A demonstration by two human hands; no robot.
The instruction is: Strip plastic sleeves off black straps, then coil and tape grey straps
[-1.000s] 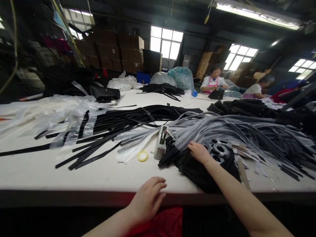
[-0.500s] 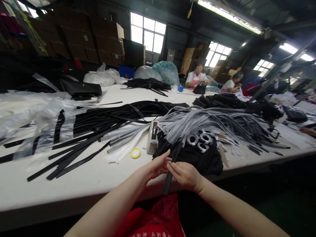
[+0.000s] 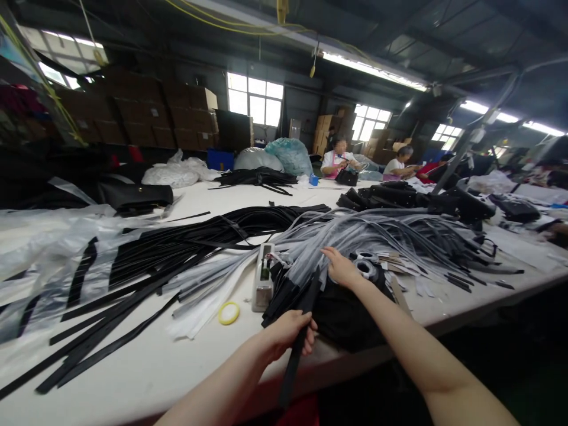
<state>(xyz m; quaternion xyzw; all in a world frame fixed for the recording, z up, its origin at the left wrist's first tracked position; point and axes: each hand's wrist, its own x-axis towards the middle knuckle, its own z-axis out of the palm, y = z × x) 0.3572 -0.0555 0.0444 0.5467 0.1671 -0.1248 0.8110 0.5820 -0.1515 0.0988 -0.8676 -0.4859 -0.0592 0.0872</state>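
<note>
My left hand is closed round a flat black strap at the table's front edge, its lower end hanging toward me. Farther forward, my right hand reaches over the bundle of straps in greyish clear wrapping, fingers stretched out and apart. Whether those fingertips touch the wrapping I cannot tell. Just right of that hand lie rolls of tape, partly hidden by my forearm. Under the arm is a heap of black fabric. A grey boxy device stands left of the straps.
A yellow ring lies on the white table. Loose black straps spread to the left, near clear plastic sheets and a black bag. Black bags are piled beyond. Co-workers sit across the table.
My right hand has left the strap and moved forward to the wrapped bundle, its fingers opening out. My left hand keeps the strap. The view has tilted up.
</note>
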